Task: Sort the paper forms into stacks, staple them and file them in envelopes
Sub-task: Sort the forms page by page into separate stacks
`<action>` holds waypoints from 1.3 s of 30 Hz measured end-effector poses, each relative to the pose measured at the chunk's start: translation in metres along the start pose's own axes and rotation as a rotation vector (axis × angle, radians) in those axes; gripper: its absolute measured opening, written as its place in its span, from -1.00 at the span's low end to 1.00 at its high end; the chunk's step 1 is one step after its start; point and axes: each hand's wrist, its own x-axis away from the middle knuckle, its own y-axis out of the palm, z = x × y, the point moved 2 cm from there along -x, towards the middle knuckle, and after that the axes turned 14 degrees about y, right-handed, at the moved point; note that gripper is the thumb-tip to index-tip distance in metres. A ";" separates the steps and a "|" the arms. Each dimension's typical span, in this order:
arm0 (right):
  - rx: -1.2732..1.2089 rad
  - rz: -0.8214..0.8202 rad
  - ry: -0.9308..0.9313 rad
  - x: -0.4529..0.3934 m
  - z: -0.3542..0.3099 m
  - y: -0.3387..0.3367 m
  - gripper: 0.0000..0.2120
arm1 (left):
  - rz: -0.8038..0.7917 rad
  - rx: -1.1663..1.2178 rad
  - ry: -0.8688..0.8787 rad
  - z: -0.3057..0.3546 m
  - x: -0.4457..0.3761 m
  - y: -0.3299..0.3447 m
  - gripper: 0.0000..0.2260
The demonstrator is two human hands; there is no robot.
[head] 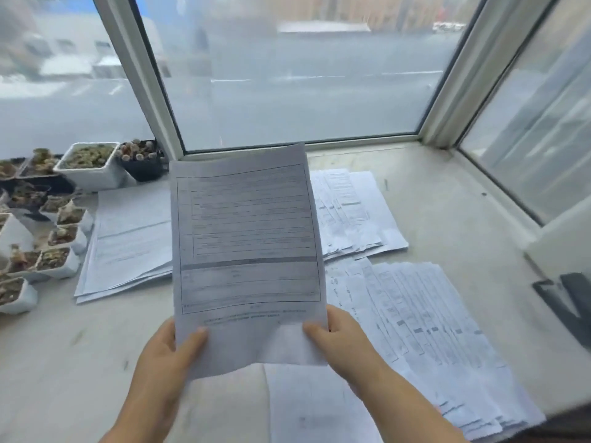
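Paper form point(248, 251), light and floppy, stands upright above the desk point(447, 219) between the stacks, pinched at its bottom corners by my left hand point(172, 353) and right hand point(335, 340), where it buckles least.

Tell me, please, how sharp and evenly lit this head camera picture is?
In the head view, daylight through the window is soft and casts no hard shadows; the street outside is hazy and blurred; the print on the held form is too smeared to read; the wide-angle lens splays the window frames outward.
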 end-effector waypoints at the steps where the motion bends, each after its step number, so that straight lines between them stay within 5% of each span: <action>1: -0.011 0.022 0.006 -0.014 0.000 -0.017 -0.76 | 0.017 -0.019 0.015 -0.004 -0.009 0.018 -0.85; 7: -0.488 0.070 0.035 -0.100 -0.031 -0.156 -0.79 | 0.114 -0.162 0.119 -0.007 -0.064 0.120 -0.81; 14: -0.877 0.157 0.043 -0.192 -0.077 -0.252 -0.80 | -0.008 -0.516 0.311 -0.018 -0.102 0.203 -0.78; 23: -0.858 0.101 0.172 -0.266 -0.062 -0.260 -0.88 | -0.430 -0.722 0.567 -0.059 -0.161 0.329 -0.78; 28: -0.787 0.070 0.227 -0.287 -0.046 -0.272 -0.79 | -0.570 -0.921 0.512 -0.092 -0.178 0.370 -0.52; 34: -0.787 -0.023 0.241 -0.291 -0.034 -0.281 -0.79 | -0.470 -0.895 0.591 -0.103 -0.179 0.367 -0.68; 39: -0.802 -0.107 0.248 -0.294 -0.031 -0.284 -0.76 | -0.290 -0.630 0.597 -0.100 -0.175 0.357 -0.88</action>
